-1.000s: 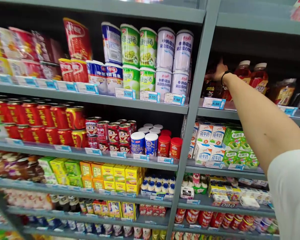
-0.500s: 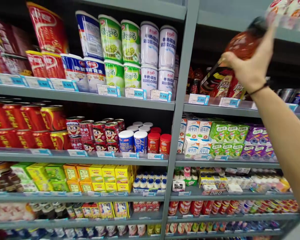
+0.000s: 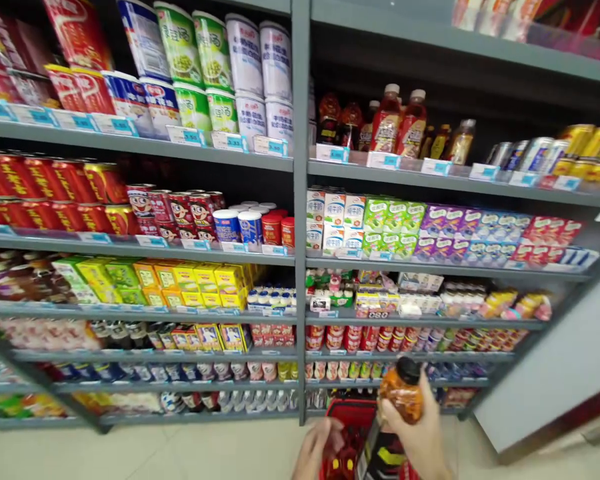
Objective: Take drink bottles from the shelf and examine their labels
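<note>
My right hand (image 3: 423,437) is closed round an orange drink bottle with a black cap (image 3: 403,393), held low at the bottom of the view. It sits just over a red shopping basket (image 3: 353,417). My left hand (image 3: 316,452) is beside it at the basket's rim, fingers curled; what it grips is blurred. Higher up, the shelf (image 3: 430,175) right of the upright carries more red-labelled bottles (image 3: 399,123).
Grey shelving (image 3: 299,200) fills the view: stacked cans (image 3: 220,73) top left, red cans (image 3: 55,193) below, yellow cartons (image 3: 190,280), milk cartons (image 3: 360,223) on the right. A pale floor runs below and a grey wall panel (image 3: 545,373) stands at the right.
My right hand drew the bottle off the upper right shelf and brought it down to the basket. The view swung right and downward, and my left hand came into sight.
</note>
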### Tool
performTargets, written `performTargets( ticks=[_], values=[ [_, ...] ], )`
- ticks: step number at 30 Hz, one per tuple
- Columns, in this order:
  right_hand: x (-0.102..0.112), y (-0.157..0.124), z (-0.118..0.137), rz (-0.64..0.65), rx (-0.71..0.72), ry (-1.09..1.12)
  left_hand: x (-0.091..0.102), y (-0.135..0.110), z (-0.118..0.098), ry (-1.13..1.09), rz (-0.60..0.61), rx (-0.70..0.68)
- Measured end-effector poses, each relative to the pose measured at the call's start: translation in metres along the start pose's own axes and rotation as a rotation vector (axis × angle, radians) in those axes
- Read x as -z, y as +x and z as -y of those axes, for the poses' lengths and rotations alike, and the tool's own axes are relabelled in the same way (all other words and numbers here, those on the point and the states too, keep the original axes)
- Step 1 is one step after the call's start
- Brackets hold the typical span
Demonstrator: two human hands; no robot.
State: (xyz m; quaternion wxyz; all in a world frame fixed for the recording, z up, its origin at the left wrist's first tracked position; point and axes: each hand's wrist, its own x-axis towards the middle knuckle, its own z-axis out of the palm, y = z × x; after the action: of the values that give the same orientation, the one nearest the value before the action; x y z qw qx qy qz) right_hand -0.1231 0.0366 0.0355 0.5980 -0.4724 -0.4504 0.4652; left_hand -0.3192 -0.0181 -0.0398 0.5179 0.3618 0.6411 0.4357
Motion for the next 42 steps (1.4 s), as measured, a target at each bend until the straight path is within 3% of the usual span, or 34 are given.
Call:
performTargets(
  ticks=[2, 5, 10, 14, 18, 21, 26, 35, 42],
  values=[
    [0.005, -0.026, -0.040, -0.102, -0.044, 0.021, -0.043, -0.015, 0.002, -0.212, 0.176, -0.194],
    [0.029, -0.049, -0.049, -0.113, -0.137, 0.017, -0.087, -0.043, 0.006, -0.219, 0.282, -0.307],
    [0.095, -0.059, -0.018, 0.238, -0.224, 0.254, -0.116, -0.078, 0.010, -0.056, 0.200, -0.268],
    [0.139, -0.070, -0.025, 0.214, -0.373, 0.344, -0.139, -0.093, -0.001, -0.313, 0.180, -0.289],
    [0.161, -0.102, -0.032, 0.332, -0.648, 0.595, -0.161, -0.106, -0.036, -0.488, 0.349, -0.301],
    [0.173, -0.117, -0.021, 0.441, -0.692, 0.702, -0.169, -0.116, -0.063, -0.514, 0.379, -0.355],
    [0.190, -0.121, 0.002, 0.554, -0.638, 0.652, -0.171, -0.129, -0.090, -0.575, 0.354, -0.509],
    [0.189, -0.147, -0.008, 0.629, -0.689, 0.743, -0.171, -0.142, -0.092, -0.523, 0.255, -0.527],
    [0.197, -0.140, -0.016, 0.519, -0.579, 0.667, -0.176, -0.139, -0.094, -0.505, 0.282, -0.541]
  ],
)
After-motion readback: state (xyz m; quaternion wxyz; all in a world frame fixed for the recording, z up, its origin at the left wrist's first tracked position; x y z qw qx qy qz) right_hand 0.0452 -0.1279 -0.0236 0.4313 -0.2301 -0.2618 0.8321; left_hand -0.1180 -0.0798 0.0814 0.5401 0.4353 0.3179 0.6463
